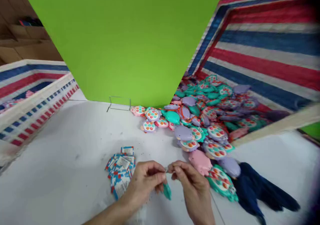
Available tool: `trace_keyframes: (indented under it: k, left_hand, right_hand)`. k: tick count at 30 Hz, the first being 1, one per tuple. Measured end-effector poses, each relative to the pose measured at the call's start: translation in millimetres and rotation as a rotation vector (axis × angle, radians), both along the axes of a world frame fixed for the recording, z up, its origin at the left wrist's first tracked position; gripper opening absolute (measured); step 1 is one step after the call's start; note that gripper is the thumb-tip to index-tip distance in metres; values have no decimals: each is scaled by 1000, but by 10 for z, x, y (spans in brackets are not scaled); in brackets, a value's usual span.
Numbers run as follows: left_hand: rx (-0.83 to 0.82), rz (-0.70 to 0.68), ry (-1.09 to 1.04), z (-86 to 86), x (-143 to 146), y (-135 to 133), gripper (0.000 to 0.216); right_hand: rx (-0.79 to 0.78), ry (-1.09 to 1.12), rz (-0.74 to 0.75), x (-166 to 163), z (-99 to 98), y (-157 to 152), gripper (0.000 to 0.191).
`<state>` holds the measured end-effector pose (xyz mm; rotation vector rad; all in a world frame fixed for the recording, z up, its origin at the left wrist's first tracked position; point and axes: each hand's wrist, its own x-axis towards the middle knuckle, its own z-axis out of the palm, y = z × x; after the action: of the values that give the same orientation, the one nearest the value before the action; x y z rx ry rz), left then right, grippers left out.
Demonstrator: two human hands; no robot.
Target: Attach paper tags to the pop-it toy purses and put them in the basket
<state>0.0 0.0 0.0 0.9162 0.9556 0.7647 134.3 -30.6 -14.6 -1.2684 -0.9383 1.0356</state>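
Note:
My left hand (148,180) is closed in a pinch, with a small teal piece (167,191) showing beneath its fingers. Most of that piece is hidden behind the hand, so its full shape cannot be made out. Fingertip to fingertip with it, my right hand (191,186) also pinches. A tiny pale bit shows between the two hands, too small to name. Just left of my left hand lies a loose pile of blue, white and red printed cards (121,168). To the right of my right hand are a pink animal-shaped toy (200,161) and a teal one with coloured buttons (222,183).
Many purple, teal and pink toys (183,133) spill from a striped fabric-lined bin (262,51) at right. A dark blue cloth (262,188) lies near them. A green panel (130,44) stands behind a wire frame (120,108). Another striped bin (37,104) is left.

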Motion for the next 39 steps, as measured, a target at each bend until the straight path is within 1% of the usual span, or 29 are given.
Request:
trace_keyframes:
  k: [3, 6, 9, 12, 15, 19, 22, 31, 33, 36, 38, 39]
  left_hand:
    - [12, 8, 4, -27, -51, 8, 14]
    - [14, 1, 38, -35, -85, 6, 15]
    - [26, -14, 87, -10, -96, -3, 14]
    - [58, -15, 59, 24, -95, -9, 13]
    - [60, -15, 12, 34, -92, -11, 13]
    - [50, -18, 16, 15, -92, -4, 13]
    - [36, -19, 10, -6, -98, 2, 13]
    - [28, -6, 6, -28, -106, -21, 14]
    - [31, 5, 13, -24, -108, -14, 14]
    - [50, 7, 33, -18, -120, -9, 16]
    - [58, 5, 54, -9, -131, -12, 17]
    - [61, 3, 62, -4, -139, -14, 17]
  right_hand:
    - [-59, 286, 34, -103, -103, -4, 13]
    - [-113, 550, 112, -157, -137, -17, 10]
    - [-155, 654, 152, -176, -139, -31, 10]
    - [-193, 703, 127, -202, -161, -36, 11]
    - [-206, 714, 95, -243, -190, -35, 13]
    - [-182, 698, 132, -285, -205, -39, 16]
    - [-185, 689, 127, -294, -206, -48, 16]
    - [-181, 569, 76, -325, -210, -80, 12]
    - [-141, 513, 71, -323, -217, -85, 10]
    - [-79, 355, 96, -286, -218, -106, 8]
    - [-110, 290, 131, -249, -205, -129, 8]
    - [-145, 295, 143, -232, -194, -138, 10]
